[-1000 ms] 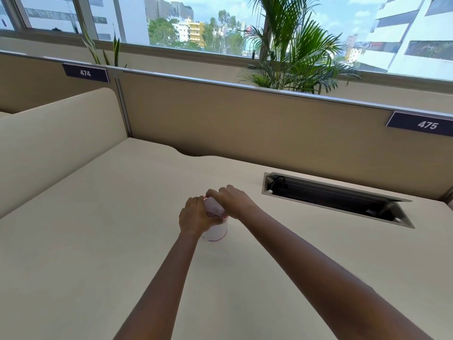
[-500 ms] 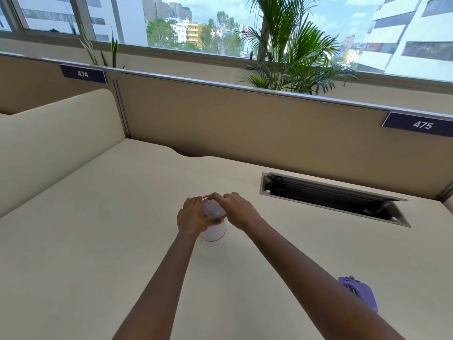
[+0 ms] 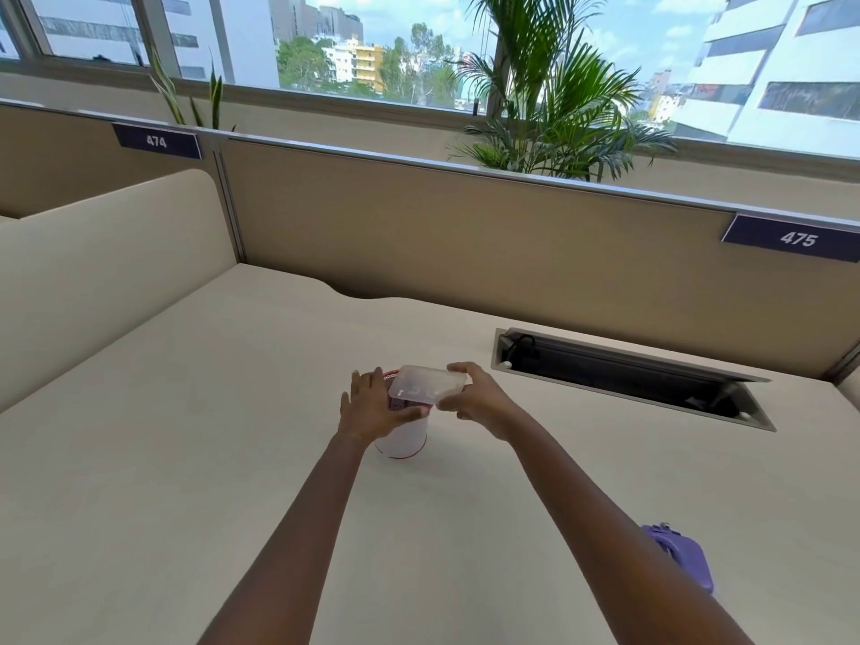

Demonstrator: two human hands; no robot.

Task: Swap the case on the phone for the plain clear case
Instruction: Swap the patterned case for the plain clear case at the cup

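Clear case (image 3: 427, 389), light and likely bendy, is pinched at its end by the right hand (image 3: 474, 402) above the desk (image 3: 186, 435); left hand (image 3: 372, 407) grips the phone (image 3: 402, 435); best held by the rims

A pale cream desk (image 3: 186, 458) fills the view, its far edge meeting a tan partition where a shallow scallop is cut into the top. Near the far right corner a long cable tray (image 3: 628, 379) is sunk into the surface, its metal lid tilted open — dark inside. Near the middle of the desk rests a phone (image 3: 402, 439) (white, with a thin red rim), tipped up on its near end. Toward the near right edge lies a purple case (image 3: 681, 558), partly hidden.
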